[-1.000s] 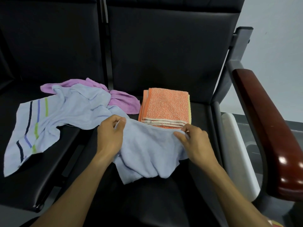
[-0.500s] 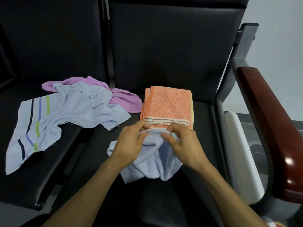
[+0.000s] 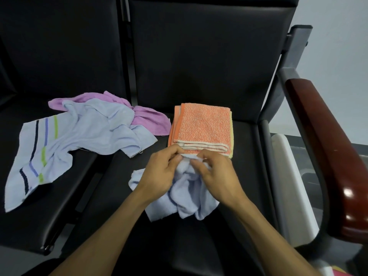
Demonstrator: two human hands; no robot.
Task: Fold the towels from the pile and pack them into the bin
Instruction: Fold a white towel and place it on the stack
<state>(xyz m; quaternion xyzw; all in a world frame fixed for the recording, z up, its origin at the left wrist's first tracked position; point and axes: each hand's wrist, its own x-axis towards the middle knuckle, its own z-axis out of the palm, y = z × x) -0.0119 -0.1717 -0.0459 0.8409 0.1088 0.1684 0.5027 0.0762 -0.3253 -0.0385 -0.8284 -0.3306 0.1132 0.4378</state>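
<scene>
The fingers (image 3: 180, 156) of the left hand (image 3: 162, 174) are pinching the top edge of a small pale blue towel (image 3: 187, 198), thumb against forefinger; the right hand (image 3: 216, 176) is pinching the same edge just beside them, its other fingers curling loosely. The two hands are almost touching, so the cloth is hanging bunched below them, its lower folds resting on the black chair seat (image 3: 249, 176) at the near edge of the folded orange towel (image 3: 202, 129).

The towel is looking light, limp and easily creased; it will probably sag wherever it is unsupported, so taking it by two corners of one hem and drawing them apart seems the surest hold.

Both wrists are bending slightly down, palms facing each other, forearms converging from the bottom of the view. To the left, a striped blue towel (image 3: 59, 146) is lying crumpled over a purple towel (image 3: 147, 118). A white bin (image 3: 290, 186) seems to be standing beside the chair, under the wooden armrest (image 3: 328, 146).
</scene>
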